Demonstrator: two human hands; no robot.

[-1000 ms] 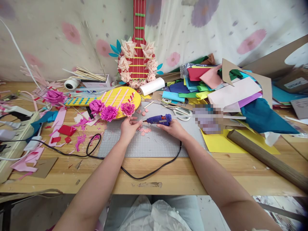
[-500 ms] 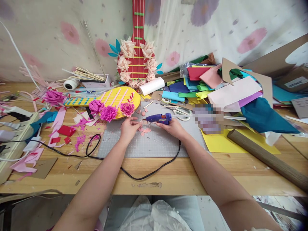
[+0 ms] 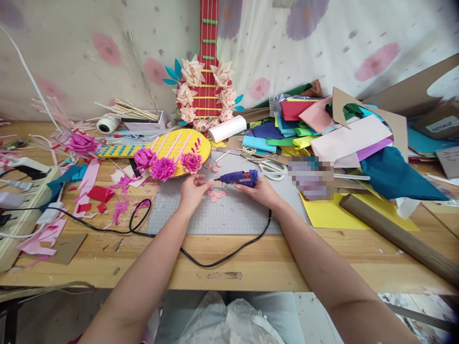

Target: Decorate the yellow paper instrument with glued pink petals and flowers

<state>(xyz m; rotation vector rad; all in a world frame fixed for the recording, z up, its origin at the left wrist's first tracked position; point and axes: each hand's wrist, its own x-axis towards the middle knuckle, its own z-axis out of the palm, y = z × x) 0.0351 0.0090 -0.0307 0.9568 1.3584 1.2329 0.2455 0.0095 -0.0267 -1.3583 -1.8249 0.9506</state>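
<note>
My right hand (image 3: pixel 263 192) is wrapped round a blue hot glue gun (image 3: pixel 239 178), its nozzle aimed left. The nozzle tip is right at the fingertips of my left hand (image 3: pixel 193 191), which are pinched together; what they hold is too small to make out. Small pink paper petals (image 3: pixel 217 195) lie on the grey cutting mat (image 3: pixel 229 220) just below the nozzle. A few more sit above it, close to the yellow paper guitar (image 3: pixel 191 143), which bears magenta paper flowers (image 3: pixel 163 168).
A black cord (image 3: pixel 222 263) loops from the glue gun across the table front to a power strip (image 3: pixel 28 220) at left. Scissors (image 3: pixel 274 168) lie right of the mat's middle. Behind stands a red paper guitar (image 3: pixel 209 91). Coloured paper (image 3: pixel 349 136) is heaped at right, near a brown tube (image 3: pixel 394 234).
The whole view has shifted slightly. The glue gun has drawn back a little to the right from my left fingertips; my left hand keeps its pinch.
</note>
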